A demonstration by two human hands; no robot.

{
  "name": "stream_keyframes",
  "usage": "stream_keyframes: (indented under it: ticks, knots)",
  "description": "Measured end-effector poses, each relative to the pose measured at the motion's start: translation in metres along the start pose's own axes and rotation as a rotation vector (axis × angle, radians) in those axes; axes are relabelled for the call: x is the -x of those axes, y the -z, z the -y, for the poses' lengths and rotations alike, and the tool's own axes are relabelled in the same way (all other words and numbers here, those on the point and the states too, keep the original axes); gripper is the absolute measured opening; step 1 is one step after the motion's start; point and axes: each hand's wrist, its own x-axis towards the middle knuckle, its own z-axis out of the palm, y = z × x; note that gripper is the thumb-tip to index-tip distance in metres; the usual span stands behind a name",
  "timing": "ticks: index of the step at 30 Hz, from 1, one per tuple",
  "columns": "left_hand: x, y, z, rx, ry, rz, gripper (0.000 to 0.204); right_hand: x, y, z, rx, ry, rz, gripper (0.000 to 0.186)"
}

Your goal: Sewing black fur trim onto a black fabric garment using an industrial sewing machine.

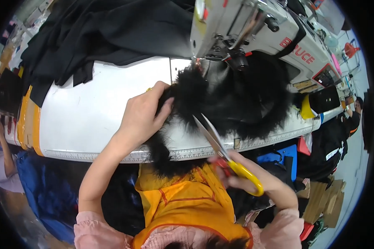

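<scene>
A black piece of fabric with a fluffy fur edge lies on the white sewing table under the head of the sewing machine. My left hand is closed on a bunch of the fur to the left of the needle area, its fingertips partly buried. From there a furry tail droops over the near table edge. In my right hand is a pair of scissors with yellow and red handles. Their blades stand slightly apart and point up and left at the fur; I cannot tell whether they touch it.
Dark cloth is heaped across the back left of the table. A measuring tape runs along its near edge. Blue plastic and cardboard lie to the right below. Another person's arm shows at far left.
</scene>
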Motion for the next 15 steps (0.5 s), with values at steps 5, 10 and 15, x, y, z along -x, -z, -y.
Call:
stream_keyframes:
  ticks: [5,10,15]
  knots:
    - [0.015,0.008,0.009,0.025,0.158,0.007,0.019,-0.056,0.004,0.038,0.117,-0.202,0.09,0.046]
    - [0.018,0.006,0.007,-0.107,-0.084,-0.058,0.018,-0.069,0.006,0.053,0.058,-0.215,-0.042,0.044]
    - [0.022,0.005,0.009,-0.178,-0.171,-0.049,0.021,-0.069,0.003,0.05,0.111,-0.281,-0.116,0.047]
